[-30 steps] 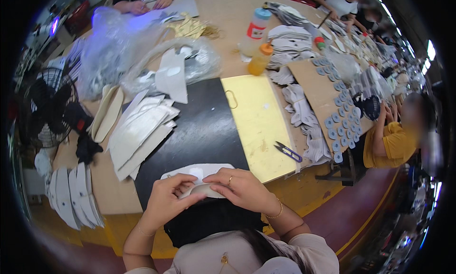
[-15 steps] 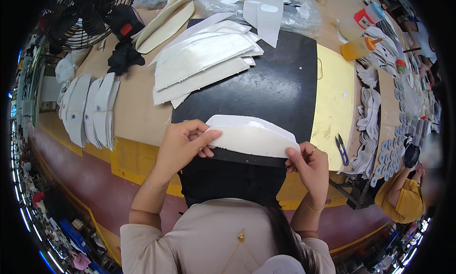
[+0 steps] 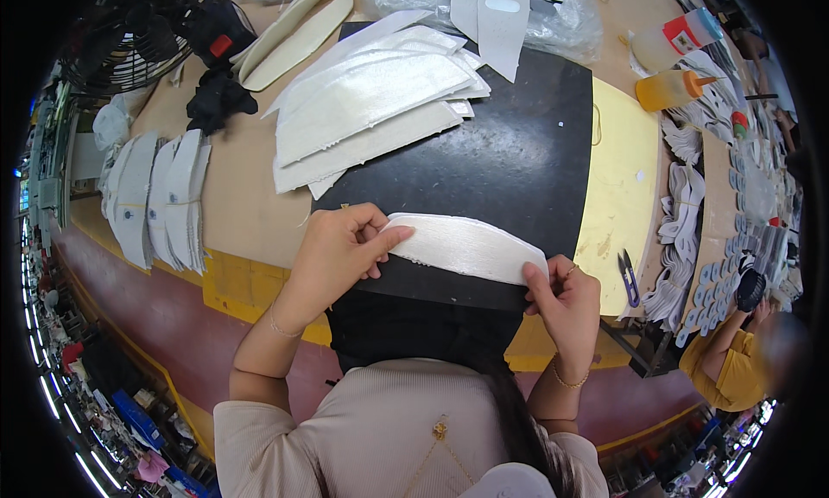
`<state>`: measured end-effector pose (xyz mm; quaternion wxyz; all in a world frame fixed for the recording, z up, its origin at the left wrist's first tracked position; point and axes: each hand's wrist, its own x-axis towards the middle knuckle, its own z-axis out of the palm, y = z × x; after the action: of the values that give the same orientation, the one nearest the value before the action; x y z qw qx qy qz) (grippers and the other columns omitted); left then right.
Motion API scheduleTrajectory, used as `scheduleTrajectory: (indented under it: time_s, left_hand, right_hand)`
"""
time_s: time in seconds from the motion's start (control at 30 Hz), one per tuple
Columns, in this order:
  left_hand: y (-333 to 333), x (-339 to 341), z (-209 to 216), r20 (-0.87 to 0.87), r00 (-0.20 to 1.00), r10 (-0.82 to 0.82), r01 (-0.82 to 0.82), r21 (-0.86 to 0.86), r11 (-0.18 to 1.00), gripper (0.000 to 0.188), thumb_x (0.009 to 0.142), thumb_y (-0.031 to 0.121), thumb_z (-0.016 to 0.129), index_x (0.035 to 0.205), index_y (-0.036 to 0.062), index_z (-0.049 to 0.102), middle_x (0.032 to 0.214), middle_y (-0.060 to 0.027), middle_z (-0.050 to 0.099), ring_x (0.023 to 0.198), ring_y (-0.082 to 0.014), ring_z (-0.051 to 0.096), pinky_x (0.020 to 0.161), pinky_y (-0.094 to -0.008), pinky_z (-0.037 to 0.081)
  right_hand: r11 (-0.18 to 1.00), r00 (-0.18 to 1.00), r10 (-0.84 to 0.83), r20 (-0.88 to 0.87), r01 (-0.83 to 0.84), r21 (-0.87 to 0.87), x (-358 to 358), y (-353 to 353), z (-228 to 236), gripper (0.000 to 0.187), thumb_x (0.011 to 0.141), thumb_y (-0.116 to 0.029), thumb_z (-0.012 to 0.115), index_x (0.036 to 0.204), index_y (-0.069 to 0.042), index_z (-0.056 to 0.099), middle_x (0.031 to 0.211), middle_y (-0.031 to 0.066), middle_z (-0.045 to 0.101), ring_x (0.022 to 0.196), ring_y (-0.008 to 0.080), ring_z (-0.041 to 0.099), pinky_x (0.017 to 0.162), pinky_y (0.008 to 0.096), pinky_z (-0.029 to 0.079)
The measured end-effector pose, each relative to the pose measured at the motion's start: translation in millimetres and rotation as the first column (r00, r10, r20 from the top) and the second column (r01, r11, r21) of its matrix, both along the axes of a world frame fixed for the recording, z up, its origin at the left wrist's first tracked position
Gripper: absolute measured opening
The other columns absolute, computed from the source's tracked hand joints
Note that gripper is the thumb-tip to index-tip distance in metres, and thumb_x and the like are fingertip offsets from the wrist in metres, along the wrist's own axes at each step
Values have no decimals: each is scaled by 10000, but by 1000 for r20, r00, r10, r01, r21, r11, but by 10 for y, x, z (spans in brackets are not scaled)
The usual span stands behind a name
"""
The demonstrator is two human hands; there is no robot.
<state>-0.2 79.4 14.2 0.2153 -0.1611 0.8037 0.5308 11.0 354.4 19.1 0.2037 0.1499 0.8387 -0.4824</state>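
A curved white fabric piece (image 3: 466, 246) is stretched between my hands just above the near edge of a black mat (image 3: 501, 144). My left hand (image 3: 344, 247) pinches its left end between thumb and fingers. At the right end my right hand (image 3: 566, 304) grips it, thumb on top and fingers beneath. A second layer seems to lie under the piece, showing only as a thin rim along its upper edge. Beyond my hands, a loose stack of similar white pieces (image 3: 363, 109) overlaps the mat's far left part.
Rubber-banded white bundles (image 3: 177, 204) stand at the left, near a black fan (image 3: 129, 31). To the right are a yellow board (image 3: 617, 196), thread snips (image 3: 629, 278), an orange-capped bottle (image 3: 669, 89) and a blue-capped bottle (image 3: 678, 40). A person in yellow (image 3: 725, 368) sits at far right.
The upper white layer has shifted up over the one behind it, which now shows only as a thin rim. My hands keep hold of both ends; the view has shifted slightly.
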Motion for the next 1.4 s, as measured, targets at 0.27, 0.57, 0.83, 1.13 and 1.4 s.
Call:
scheduleTrajectory:
  time_s: [0.27,0.57,0.83,1.13,1.4]
  left_hand:
    - [45,12,8,-18,1000,15,-15,-36,999,271,879,226,757,790,-12,663,580,-37,620,484,-59,580,453,-203,436]
    - [71,33,-32,-62,998,-13,7,-94,996,279,883,241,747,794,-8,658,571,-46,606,477,-76,579,464,-221,437]
    - [90,58,-54,-180,981,-64,29,-189,982,296,882,254,743,798,17,585,542,-83,577,464,-194,577,485,-301,430]
    - [80,55,14,-125,974,-187,80,-582,809,449,821,400,775,875,54,495,563,-125,559,524,-331,576,510,-387,433]
    - [263,250,-36,-579,578,-575,89,-656,750,588,845,271,736,1347,40,532,1431,-179,466,1323,-369,451,1044,-515,366]
  right_hand:
    - [1000,1000,17,-22,-17,11,-1,0,-21,315,912,-214,705,732,27,612,540,38,572,465,71,563,458,226,444]
    - [996,998,56,-20,-55,77,-14,-4,-12,296,923,-201,702,760,26,605,572,33,589,475,63,565,452,208,453]
    - [986,996,77,-49,-69,155,-3,-60,1,304,921,-215,691,750,19,599,545,43,566,465,90,571,461,231,443]
    - [878,965,227,-132,-144,456,43,-114,7,233,871,-238,726,870,-46,594,574,66,533,510,239,539,532,351,432]
    - [835,702,506,-501,-253,489,94,-204,90,720,792,-210,768,1428,-73,460,1415,147,470,1310,325,433,1112,478,285]
